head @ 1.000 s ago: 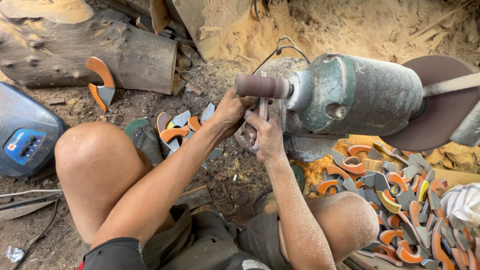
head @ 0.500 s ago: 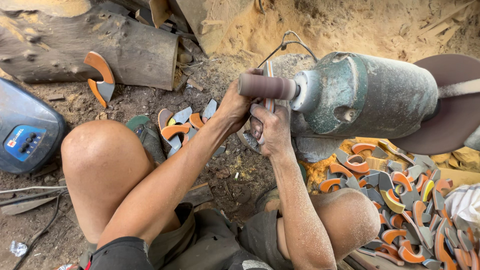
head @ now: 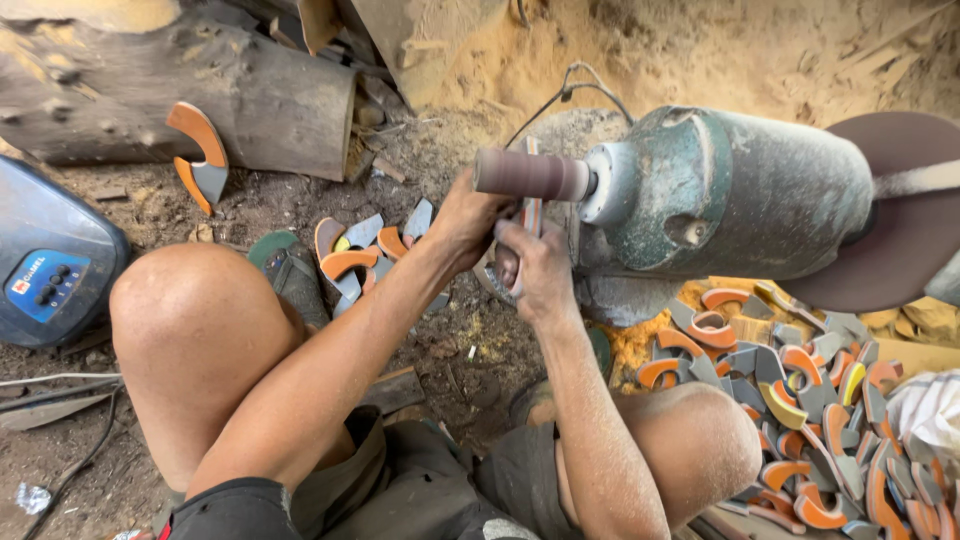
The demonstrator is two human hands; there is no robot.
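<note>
We have both hands, left hand [head: 465, 222] and right hand [head: 532, 268], clenched on a small curved workpiece [head: 528, 215] held up against the sanding drum [head: 530, 174] of the green motor [head: 730, 200], so a slip could drag our fingertips onto the abrasive.

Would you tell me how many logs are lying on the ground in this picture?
1. The log lies at the upper left, beyond the left hand, with a curved orange piece leaning on it. More may lie outside the frame.
</note>
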